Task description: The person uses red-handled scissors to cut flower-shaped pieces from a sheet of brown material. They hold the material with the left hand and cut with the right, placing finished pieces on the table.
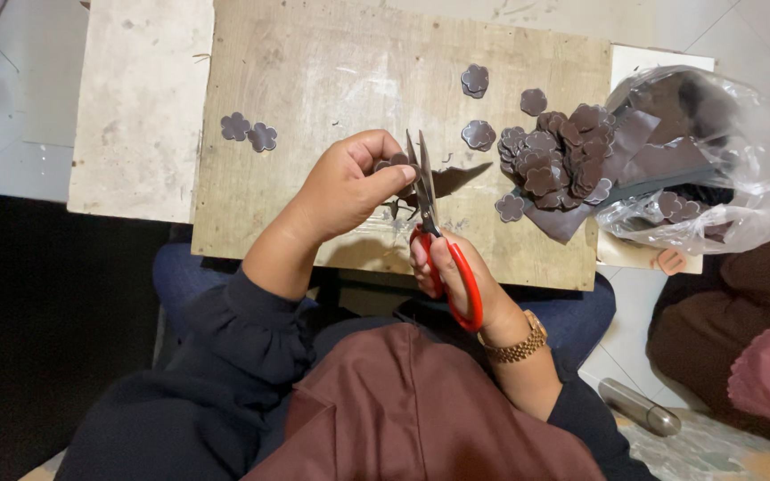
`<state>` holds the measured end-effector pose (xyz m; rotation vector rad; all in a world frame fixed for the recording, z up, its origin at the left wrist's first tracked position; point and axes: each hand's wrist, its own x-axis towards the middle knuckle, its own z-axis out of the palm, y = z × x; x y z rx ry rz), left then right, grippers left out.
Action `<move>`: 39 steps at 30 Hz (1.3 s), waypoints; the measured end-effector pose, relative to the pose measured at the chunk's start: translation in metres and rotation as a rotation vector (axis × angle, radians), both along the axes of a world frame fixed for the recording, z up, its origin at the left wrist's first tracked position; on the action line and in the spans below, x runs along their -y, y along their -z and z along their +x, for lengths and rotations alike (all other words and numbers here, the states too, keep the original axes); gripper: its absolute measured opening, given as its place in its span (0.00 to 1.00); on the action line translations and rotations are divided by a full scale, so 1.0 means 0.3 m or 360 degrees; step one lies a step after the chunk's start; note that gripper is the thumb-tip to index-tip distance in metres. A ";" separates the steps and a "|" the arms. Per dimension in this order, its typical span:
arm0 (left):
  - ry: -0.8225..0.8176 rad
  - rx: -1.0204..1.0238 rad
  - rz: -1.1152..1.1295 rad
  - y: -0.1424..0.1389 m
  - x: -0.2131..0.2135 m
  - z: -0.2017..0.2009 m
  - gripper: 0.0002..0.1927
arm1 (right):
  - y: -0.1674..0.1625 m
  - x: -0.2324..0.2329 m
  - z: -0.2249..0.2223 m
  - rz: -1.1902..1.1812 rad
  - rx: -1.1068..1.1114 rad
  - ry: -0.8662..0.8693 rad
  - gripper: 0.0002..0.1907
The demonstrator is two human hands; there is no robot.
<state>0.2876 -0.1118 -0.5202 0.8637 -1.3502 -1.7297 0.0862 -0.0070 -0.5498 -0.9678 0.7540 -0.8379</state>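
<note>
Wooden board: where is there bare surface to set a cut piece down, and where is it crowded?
The wooden board is bare across its upper left, between the two stray flower pieces and the lone flowers. The pale slab left of it is also bare. The right side is crowded: flower pile, plastic bag. The left hand and scissors fill the front centre.

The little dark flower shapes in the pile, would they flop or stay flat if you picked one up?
The flower shapes look thin and flat, so each is probably very light. The uncut dark sheet curves under the pile, so a flower likely bends a bit yet keeps its shape. They lie loosely stacked, so a push would probably slide and scatter them.
</note>
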 end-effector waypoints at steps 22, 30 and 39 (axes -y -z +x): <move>-0.0034 0.0073 0.0232 -0.142 0.011 0.241 0.08 | -0.031 -0.005 0.203 0.0202 0.0145 0.0214 0.24; -0.0205 -0.0173 0.0579 -0.118 0.007 0.560 0.18 | 0.000 0.028 0.387 0.0041 0.0134 0.0469 0.25; -0.0973 0.0364 -0.0132 0.023 -0.017 0.972 0.10 | 0.012 0.032 0.608 0.0171 0.0373 0.0565 0.34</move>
